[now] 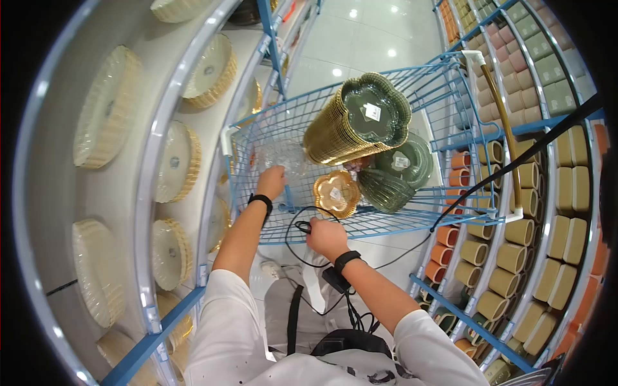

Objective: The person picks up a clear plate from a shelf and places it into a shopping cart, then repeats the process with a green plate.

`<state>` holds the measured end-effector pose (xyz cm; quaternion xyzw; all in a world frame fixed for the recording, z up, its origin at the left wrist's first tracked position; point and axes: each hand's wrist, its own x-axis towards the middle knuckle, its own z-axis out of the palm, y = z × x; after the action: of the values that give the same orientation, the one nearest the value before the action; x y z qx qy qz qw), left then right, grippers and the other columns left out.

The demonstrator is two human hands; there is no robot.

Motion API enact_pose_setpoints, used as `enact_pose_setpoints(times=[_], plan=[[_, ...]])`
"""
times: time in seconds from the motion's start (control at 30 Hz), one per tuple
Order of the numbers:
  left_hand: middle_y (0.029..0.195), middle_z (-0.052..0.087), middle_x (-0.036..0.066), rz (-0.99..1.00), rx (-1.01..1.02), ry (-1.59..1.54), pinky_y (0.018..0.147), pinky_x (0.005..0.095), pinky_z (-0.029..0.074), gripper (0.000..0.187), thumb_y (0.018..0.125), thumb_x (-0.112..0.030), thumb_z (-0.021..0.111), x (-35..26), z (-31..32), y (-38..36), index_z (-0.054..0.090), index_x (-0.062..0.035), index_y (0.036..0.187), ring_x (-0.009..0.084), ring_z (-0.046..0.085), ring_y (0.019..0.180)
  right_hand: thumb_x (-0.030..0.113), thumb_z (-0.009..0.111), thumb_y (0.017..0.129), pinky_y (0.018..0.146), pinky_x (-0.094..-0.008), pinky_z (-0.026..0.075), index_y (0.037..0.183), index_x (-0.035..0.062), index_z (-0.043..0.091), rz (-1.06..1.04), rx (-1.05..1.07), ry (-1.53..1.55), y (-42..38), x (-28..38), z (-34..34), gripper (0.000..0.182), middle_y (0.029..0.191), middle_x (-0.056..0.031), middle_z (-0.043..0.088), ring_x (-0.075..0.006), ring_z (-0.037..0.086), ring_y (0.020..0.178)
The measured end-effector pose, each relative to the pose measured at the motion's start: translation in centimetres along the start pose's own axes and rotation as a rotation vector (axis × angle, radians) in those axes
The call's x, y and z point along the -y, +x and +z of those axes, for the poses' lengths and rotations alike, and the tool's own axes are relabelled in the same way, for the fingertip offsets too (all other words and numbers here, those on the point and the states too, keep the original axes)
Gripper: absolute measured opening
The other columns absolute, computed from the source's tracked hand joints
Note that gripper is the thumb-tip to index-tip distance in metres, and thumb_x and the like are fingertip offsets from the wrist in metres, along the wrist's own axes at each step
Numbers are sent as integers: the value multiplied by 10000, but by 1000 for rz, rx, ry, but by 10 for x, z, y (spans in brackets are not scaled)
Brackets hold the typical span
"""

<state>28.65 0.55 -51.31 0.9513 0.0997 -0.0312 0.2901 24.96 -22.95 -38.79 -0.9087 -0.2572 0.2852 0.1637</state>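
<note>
Shop shelving runs along both sides of you, cream dishes (104,106) on one side, rows of pots (515,257) on the other, with a blue wire cart (412,222) between. Your left hand (270,182) is inside the cart, closed on clear plastic wrapping (283,157). Your right hand (326,237) is curled at the cart's near rim, pinching a black cable (302,225). A stack of green-and-gold trays (357,125) lies tilted in the cart beside a small gold tray (336,193).
</note>
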Motion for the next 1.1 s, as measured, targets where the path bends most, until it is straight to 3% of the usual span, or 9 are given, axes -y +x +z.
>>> enact_pose_setpoints(times=[0.2,0.37,0.5,0.7,0.83,0.9,1.03,1.1], plan=[[814,604,193,163,-45,-89,700,493,459,67,828,-90,577,-70,-105,-55,583,-23,830,418,582,812,230,604,774,677,-492,535,862,72,685,-13,4,6,-3,2,-7,197,811,-166,701,-373,681,764],[839,619,177,28,0,-254,707,442,467,83,844,-106,610,-163,-246,-168,612,-28,872,377,596,814,231,607,774,744,-451,557,873,71,721,-2,38,-99,2,-1,-3,220,859,-163,716,-343,699,847],[826,619,136,-53,-97,-293,703,393,475,77,825,-67,652,-231,-344,-274,608,-28,874,332,598,794,229,590,786,770,-458,550,913,50,706,-117,52,-69,8,-14,6,249,933,-202,706,-378,688,876],[848,621,103,-175,-464,-29,733,376,483,117,804,-43,687,-348,-465,-407,601,-31,883,301,605,823,255,583,820,853,-478,527,981,0,706,-58,108,-69,9,-3,-7,325,1035,-250,686,-417,661,985],[873,639,94,-244,-687,207,742,354,485,98,791,-8,679,-419,-498,-462,614,-40,857,273,614,819,242,575,832,876,-486,518,991,-19,703,-95,144,-103,23,-13,5,332,1027,-266,683,-422,655,1007],[870,640,81,-296,-927,223,732,324,481,98,786,18,657,-437,-506,-483,623,-45,853,238,614,794,217,560,836,876,-492,514,975,-49,695,-117,144,-129,31,-19,15,329,1016,-291,675,-431,650,1014],[844,630,70,-235,-1097,491,720,302,476,76,799,14,643,-445,-541,-492,620,-32,855,212,608,770,193,538,836,871,-496,510,984,-86,670,-147,170,-48,21,-12,1,342,1020,-322,659,-461,635,1013],[834,628,86,-307,-1241,573,718,297,475,44,828,-15,638,-424,-560,-490,609,-9,861,214,607,768,193,536,836,874,-494,509,990,-88,665,-153,170,-50,28,-17,7,346,1023,-325,656,-466,632,1012]])
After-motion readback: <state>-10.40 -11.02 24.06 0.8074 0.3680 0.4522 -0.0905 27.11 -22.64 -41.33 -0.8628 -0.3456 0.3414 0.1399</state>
